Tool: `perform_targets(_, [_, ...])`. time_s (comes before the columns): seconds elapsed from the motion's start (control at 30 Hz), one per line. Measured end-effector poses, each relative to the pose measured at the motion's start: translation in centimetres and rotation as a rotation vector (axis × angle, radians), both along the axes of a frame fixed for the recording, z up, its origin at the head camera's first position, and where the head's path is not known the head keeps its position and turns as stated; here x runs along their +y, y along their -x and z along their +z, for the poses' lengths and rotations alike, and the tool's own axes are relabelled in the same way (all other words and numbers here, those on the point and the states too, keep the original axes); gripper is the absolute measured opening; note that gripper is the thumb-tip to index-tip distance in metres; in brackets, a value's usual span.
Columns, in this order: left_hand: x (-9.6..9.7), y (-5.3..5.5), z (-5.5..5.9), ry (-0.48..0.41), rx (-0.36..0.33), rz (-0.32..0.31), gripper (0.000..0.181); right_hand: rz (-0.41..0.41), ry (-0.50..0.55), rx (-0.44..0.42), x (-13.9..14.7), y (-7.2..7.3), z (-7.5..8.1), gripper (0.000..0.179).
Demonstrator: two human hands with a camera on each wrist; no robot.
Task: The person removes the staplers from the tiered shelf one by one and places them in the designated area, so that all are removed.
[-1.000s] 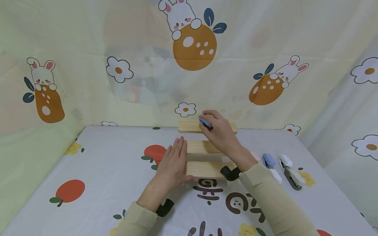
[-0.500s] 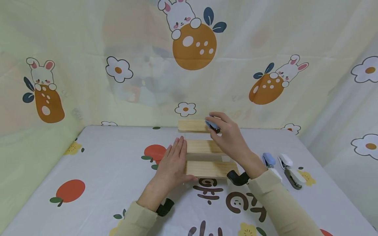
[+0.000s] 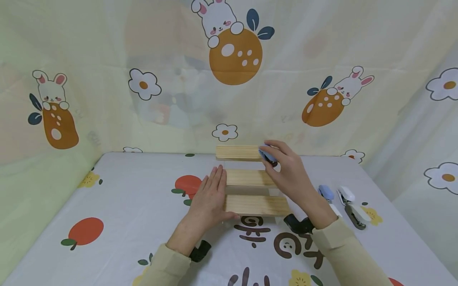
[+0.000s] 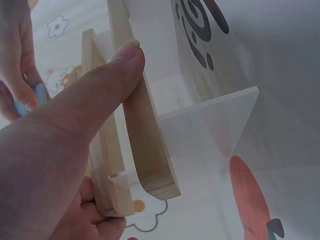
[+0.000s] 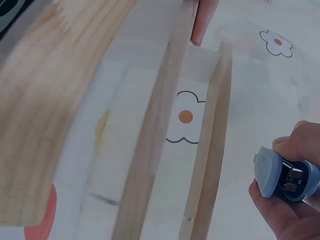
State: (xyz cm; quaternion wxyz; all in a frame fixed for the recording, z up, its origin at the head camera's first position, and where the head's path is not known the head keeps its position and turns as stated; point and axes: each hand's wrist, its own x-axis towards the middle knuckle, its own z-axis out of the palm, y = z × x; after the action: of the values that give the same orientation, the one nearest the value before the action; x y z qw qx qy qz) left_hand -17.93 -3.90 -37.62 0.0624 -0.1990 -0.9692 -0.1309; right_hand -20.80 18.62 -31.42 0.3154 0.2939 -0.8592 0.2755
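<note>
A stepped rack of pale wooden boards (image 3: 255, 205) joined by clear plastic sides (image 4: 215, 117) stands mid-table. My left hand (image 3: 207, 198) lies along its left end, fingers straight beside the middle board (image 3: 247, 178) in the head view. Its thumb (image 4: 112, 70) presses the front board's edge in the left wrist view. My right hand (image 3: 291, 174) pinches a small blue stapler (image 5: 269, 172) between thumb and fingers, in front of the right part of the back board (image 3: 237, 153) in the head view. The stapler's dark metal end shows in the right wrist view.
To the right of the rack lie a blue mini stapler (image 3: 326, 192), a white one (image 3: 345, 194) and a white-and-grey one (image 3: 358, 216); the right sleeve (image 3: 340, 242) stands close to them. A patterned cloth wall (image 3: 179, 119) rises behind the table.
My right hand has moved to the right and slightly down with the blue stapler, along the back board, showing more of the boards' middle. The left hand and rack have stayed put.
</note>
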Motion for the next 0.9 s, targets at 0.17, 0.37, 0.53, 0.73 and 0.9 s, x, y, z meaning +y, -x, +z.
perform_targets(0.17, [0.1, 0.0, 0.0, -0.002, 0.008, 0.001, 0.132, -0.006, -0.005, 0.012, 0.7, -0.6, -0.6, 0.038])
perform_targets(0.37, [0.1, 0.0, -0.1, 0.005, 0.024, 0.004, 0.133, -0.050, -0.021, 0.034, 1.5, -1.5, -1.4, 0.038])
perform_targets(0.53, [0.1, 0.0, -0.1, 0.013, 0.035, 0.000, 0.132, -0.084, -0.015, 0.057, 2.3, -2.4, -1.8, 0.039])
perform_targets(0.73, [0.1, -0.1, -0.1, 0.022, 0.040, 0.002, 0.132, -0.087, -0.007, 0.059, 3.0, -3.6, -2.3, 0.043])
perform_targets(0.9, [0.1, -0.1, -0.1, 0.013, 0.042, -0.003, 0.132, -0.107, 0.006, 0.056, 3.9, -4.4, -2.6, 0.046])
